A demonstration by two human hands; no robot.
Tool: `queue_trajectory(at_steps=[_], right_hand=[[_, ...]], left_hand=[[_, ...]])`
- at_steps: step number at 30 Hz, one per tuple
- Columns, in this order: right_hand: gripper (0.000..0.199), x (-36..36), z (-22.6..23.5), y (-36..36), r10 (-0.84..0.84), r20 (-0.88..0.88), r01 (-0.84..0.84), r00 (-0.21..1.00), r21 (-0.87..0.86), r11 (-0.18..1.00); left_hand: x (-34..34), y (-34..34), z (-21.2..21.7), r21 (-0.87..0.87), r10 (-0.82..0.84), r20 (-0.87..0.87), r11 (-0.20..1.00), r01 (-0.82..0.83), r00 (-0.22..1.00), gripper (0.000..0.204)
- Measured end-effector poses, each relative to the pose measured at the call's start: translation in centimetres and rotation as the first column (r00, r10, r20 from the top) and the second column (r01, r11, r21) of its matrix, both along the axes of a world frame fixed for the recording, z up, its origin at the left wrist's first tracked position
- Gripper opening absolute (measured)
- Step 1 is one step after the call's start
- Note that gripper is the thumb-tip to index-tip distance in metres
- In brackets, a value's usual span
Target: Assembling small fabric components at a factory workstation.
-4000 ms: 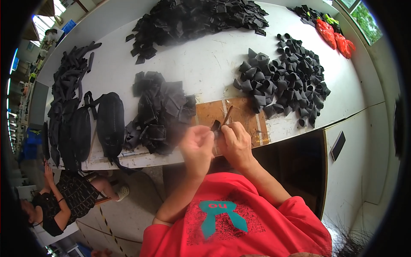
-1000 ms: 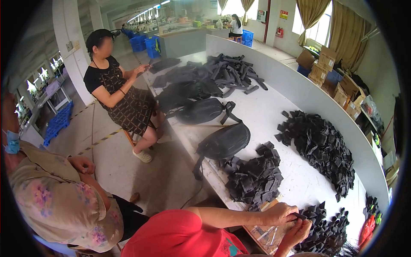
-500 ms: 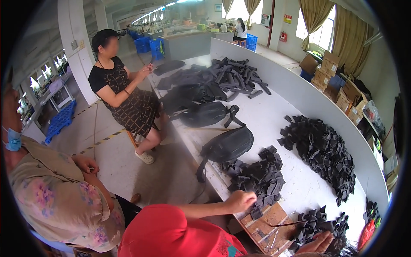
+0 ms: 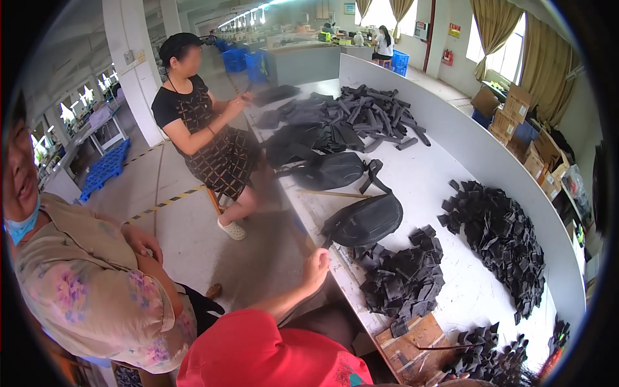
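My left hand (image 4: pixel 316 269) reaches out past the table's near edge, fingers closed at the strap end of a black waist bag (image 4: pixel 369 219) that lies on the white table. Of my right hand (image 4: pixel 459 376) only a sliver shows at the lower edge, beside a pile of black curled pieces (image 4: pixel 493 355); its fingers are mostly hidden. Between the hands lies a heap of small black fabric pieces (image 4: pixel 403 274). A worn wooden board (image 4: pixel 412 342) rests in front of me, with a thin dark stick-like tool (image 4: pixel 442 347) across it.
A larger heap of black pieces (image 4: pixel 500 238) lies toward the table's raised rim (image 4: pixel 477 122). Farther off are more black bags (image 4: pixel 329 171) and rolled black strips (image 4: pixel 380 113). One person (image 4: pixel 200 122) sits at the far left side; another in a floral shirt (image 4: pixel 97 284) is close on my left.
My left hand has moved left from the small-piece heap to the bag's strap. My right hand has dropped mostly out of view. The whole view has shifted slightly.
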State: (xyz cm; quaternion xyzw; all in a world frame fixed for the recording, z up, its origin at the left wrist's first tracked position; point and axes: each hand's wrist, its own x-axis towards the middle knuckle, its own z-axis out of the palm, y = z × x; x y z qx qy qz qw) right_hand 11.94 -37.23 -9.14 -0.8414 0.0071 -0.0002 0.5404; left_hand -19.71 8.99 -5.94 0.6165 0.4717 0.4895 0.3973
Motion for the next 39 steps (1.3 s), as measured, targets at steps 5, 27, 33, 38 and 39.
queue_trajectory(at_steps=[5, 27, 33, 38, 39], right_hand=[[0.050, -0.5, -2.3, 0.6, 0.212, 0.730, -0.018, 0.649, -0.264, 0.964], [0.038, -6.3, 5.5, 6.4, -0.074, 0.297, 0.250, 0.952, -0.615, 0.748], [0.037, -3.5, 1.8, 4.9, 0.122, 0.730, 0.141, 0.672, -0.289, 0.947], [0.037, -4.3, 2.1, 4.7, 0.067, 0.426, 0.278, 0.902, -0.693, 0.666], [0.036, -3.4, 2.0, 5.1, 0.198, 0.771, 0.181, 0.605, -0.375, 0.909]], left_hand=[[2.2, 1.1, 0.2, 0.395, 0.181, -0.181, 0.914, -0.097, 0.967, 0.013], [4.8, -3.1, -0.3, 0.427, -0.182, -0.331, 0.846, 0.319, 0.926, 0.015], [6.5, -2.9, -0.3, 0.256, -0.070, -0.150, 0.961, 0.107, 0.986, 0.015], [7.0, -3.3, 0.6, 0.387, -0.045, -0.306, 0.907, 0.168, 0.951, 0.013], [7.0, -3.2, 0.6, 0.387, -0.035, -0.303, 0.909, 0.157, 0.952, 0.014]])
